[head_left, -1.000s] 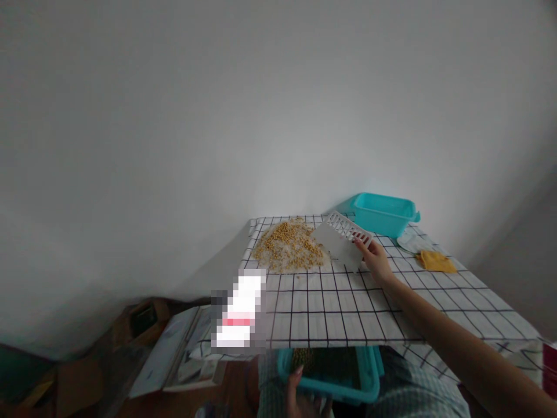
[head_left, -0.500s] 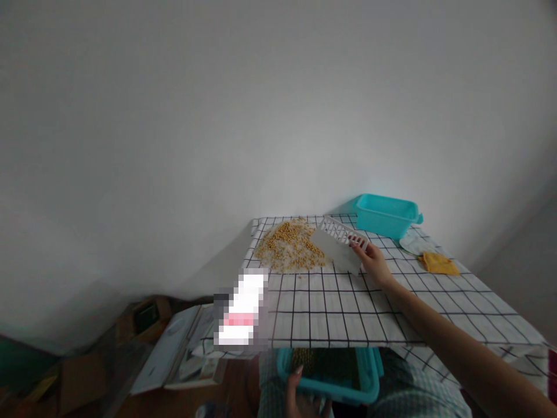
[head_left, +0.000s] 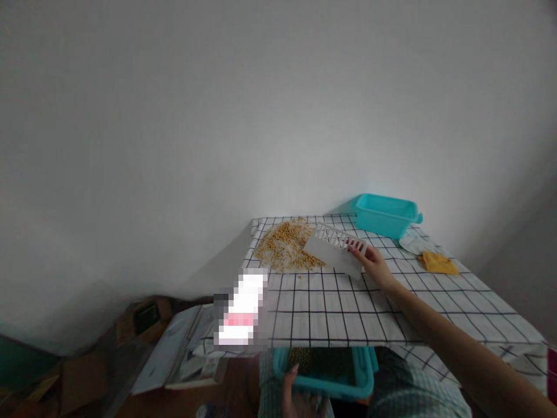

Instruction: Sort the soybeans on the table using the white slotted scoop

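My right hand (head_left: pixel 375 266) is closed on the right end of a white plastic panel (head_left: pixel 334 254) with a row of slots along its top edge. The panel's left end meets a heap of yellow beans mixed with white grains (head_left: pixel 285 245) spread on the checked tablecloth. Below the table's front edge, my left hand (head_left: pixel 298 400) grips the near rim of a turquoise bin (head_left: pixel 331 388), its thumb over the rim. Yellowish beans (head_left: pixel 299 360) lie in the bin's left side, and a darker mass fills the rest. The table edge hides the bin's far side.
Another turquoise bin (head_left: pixel 383 223) stands at the back right of the table (head_left: pixel 322 313), against the wall. A clear plastic piece (head_left: pixel 413 242) and a folded yellow cloth (head_left: pixel 439 263) lie beside it. On the floor at left are an open white box (head_left: pixel 161 354) and cardboard (head_left: pixel 82 380).
The white panel has shifted slightly left and its slotted edge has tipped toward me. My left hand and the bin below have moved a little to the left.
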`<state>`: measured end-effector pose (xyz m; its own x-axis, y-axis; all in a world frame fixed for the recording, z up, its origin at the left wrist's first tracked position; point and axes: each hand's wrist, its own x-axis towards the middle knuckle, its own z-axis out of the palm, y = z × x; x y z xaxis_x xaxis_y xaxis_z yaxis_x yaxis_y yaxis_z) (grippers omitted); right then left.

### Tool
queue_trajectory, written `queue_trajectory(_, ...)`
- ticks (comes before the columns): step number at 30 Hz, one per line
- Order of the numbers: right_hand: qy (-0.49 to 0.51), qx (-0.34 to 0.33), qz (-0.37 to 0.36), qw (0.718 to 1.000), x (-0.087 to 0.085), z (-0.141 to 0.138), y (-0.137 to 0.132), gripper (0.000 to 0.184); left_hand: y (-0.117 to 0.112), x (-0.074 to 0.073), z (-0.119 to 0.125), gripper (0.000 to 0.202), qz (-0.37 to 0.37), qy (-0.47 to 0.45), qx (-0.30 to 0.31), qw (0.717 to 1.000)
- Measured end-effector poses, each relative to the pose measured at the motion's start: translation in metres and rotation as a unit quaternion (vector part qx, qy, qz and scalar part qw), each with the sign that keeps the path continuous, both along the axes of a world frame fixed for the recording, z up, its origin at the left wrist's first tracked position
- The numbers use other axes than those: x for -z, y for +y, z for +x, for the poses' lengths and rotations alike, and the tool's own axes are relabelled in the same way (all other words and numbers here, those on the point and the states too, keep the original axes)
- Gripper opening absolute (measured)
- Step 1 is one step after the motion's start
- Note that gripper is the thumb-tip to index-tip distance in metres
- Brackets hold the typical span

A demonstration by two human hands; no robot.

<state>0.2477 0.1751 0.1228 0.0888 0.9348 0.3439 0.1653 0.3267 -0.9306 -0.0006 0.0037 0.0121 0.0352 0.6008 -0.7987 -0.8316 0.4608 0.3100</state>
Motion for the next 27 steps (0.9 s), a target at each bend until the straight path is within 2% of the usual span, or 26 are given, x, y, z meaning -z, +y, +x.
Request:
queue_trajectory(6, 0.009, -0.017, -0.002, 1.0, -0.0045, -0.0027, -0.005, 0.035, 0.0066, -0.0001, -0.0037, 0.02, -0.054, -0.014, 0.011, 0.998)
queue_trajectory(16, 0.023, 0.008, 0.013, 1.0, -0.0029, -0.0011, -0.001, 0.035, 0.0045, -0.0039, -0.0011, 0.021, -0.054, -0.007, -0.004, 0.999)
queue_trajectory(21, -0.005, 0.012, 0.004, 1.0, -0.0028, 0.0008, -0.0002, 0.038, 0.0053, -0.0063, -0.001, 0.022, -0.059, -0.006, -0.004, 0.998)
queue_trajectory(27, -0.026, -0.016, 0.012, 0.999, -0.002, 0.0008, -0.0003, 0.036, 0.0044, -0.0064, -0.0007, 0.024, -0.057, -0.007, -0.005, 0.998)
